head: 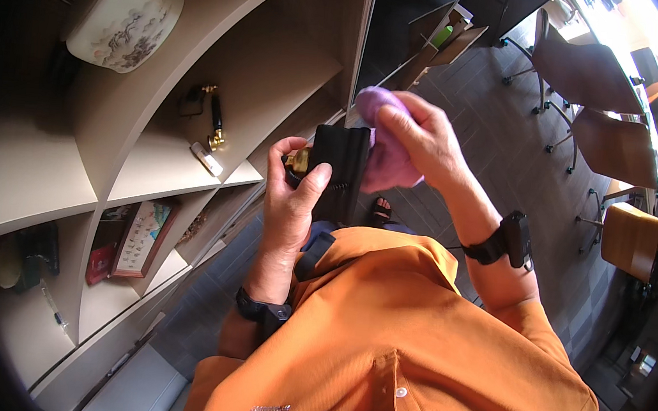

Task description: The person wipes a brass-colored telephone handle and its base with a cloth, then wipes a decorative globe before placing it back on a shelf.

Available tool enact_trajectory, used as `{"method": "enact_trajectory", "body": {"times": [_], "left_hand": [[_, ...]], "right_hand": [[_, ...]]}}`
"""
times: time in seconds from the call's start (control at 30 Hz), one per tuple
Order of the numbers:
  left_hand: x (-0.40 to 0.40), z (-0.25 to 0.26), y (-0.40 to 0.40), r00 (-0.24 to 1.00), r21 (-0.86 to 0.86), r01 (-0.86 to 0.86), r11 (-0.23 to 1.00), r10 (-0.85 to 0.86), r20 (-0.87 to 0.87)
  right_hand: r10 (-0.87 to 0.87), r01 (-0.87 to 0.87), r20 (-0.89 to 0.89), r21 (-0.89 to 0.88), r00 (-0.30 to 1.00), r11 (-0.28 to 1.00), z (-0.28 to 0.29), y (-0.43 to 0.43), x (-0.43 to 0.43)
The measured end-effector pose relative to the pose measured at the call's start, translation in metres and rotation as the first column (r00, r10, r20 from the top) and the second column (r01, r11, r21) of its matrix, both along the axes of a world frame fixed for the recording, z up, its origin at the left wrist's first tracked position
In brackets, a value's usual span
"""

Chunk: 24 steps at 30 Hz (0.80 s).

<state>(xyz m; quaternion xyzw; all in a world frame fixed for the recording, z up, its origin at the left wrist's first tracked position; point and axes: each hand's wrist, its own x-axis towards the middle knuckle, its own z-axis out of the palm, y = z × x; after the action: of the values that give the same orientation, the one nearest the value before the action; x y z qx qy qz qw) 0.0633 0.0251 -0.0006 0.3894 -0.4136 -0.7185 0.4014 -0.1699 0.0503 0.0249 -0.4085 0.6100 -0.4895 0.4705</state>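
Note:
My left hand (293, 202) grips a black box-shaped object (339, 153) with a brass-coloured part and a dark coiled cord, which looks like the base of an antique-style telephone. My right hand (429, 138) holds a crumpled purple cloth (388, 161) against or close beside its right side; exact contact is hidden. On the shelf to the left lies a black handle with brass-coloured ends (216, 116), resembling a telephone handset. A small white cylindrical container (207, 159) lies near it.
A curved shelf unit (160, 193) fills the left side, holding a white painted ceramic vessel (131, 18), a framed picture (141, 239) and a red item (101, 263). Several chairs (587, 69) stand by a desk at the right. An open box (458, 40) is beyond my hands.

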Motion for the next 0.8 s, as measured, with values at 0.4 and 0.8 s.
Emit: {"method": "enact_trajectory", "body": {"times": [0.4,0.8], "left_hand": [[0.000,-0.011,-0.015,0.914,0.307,0.185,0.934,-0.048,-0.404],[0.006,-0.039,0.000,0.830,0.290,0.339,0.895,-0.139,-0.541]], "right_hand": [[-0.136,0.141,0.721,0.054,0.680,0.989,-0.042,0.016,0.033],[-0.254,0.190,-0.270,-0.244,0.929,0.951,-0.016,0.019,0.039]]}}
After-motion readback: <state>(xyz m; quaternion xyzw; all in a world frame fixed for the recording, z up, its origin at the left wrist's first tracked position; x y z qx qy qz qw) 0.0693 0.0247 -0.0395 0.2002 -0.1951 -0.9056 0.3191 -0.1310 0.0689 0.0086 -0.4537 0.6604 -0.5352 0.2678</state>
